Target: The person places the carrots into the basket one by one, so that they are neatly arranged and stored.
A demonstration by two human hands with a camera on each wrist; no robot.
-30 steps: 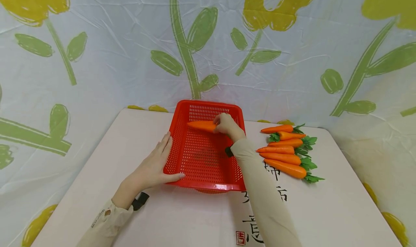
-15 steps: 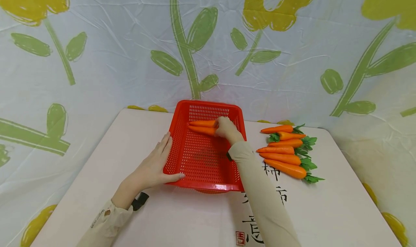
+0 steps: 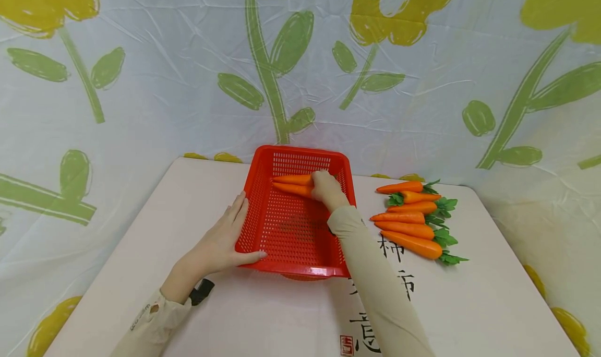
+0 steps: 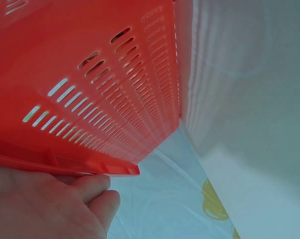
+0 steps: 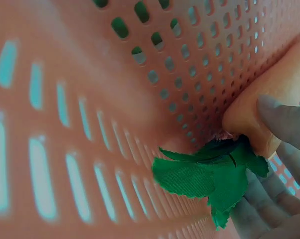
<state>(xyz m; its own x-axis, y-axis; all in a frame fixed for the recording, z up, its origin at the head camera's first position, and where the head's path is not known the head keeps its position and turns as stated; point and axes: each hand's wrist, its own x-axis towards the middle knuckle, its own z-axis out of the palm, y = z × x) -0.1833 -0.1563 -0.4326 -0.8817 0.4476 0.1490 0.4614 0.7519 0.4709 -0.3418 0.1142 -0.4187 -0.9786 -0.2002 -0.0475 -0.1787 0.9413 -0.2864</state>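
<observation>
A red plastic basket (image 3: 300,231) stands on the table with two orange carrots inside, side by side near its back wall: a farther carrot (image 3: 293,179) and a nearer carrot (image 3: 293,189). My right hand (image 3: 327,189) holds the leafy end of the nearer one. In the right wrist view, the thumb presses the top of a carrot (image 5: 269,99), and the other fingers lie by its green leaves (image 5: 195,174). My left hand (image 3: 225,242) rests on the basket's front left corner, fingers straight along the left rim, thumb over the front rim.
Several carrots (image 3: 408,217) with green leaves lie in a row right of the basket on the pale table (image 3: 263,315). Black brush characters (image 3: 366,325) mark the tabletop. A flowered cloth (image 3: 188,85) hangs behind the table.
My right hand has shifted slightly toward me and down inside the basket. The carrot it holds now lies beside the farther one, which has come into view. The left hand stays put.
</observation>
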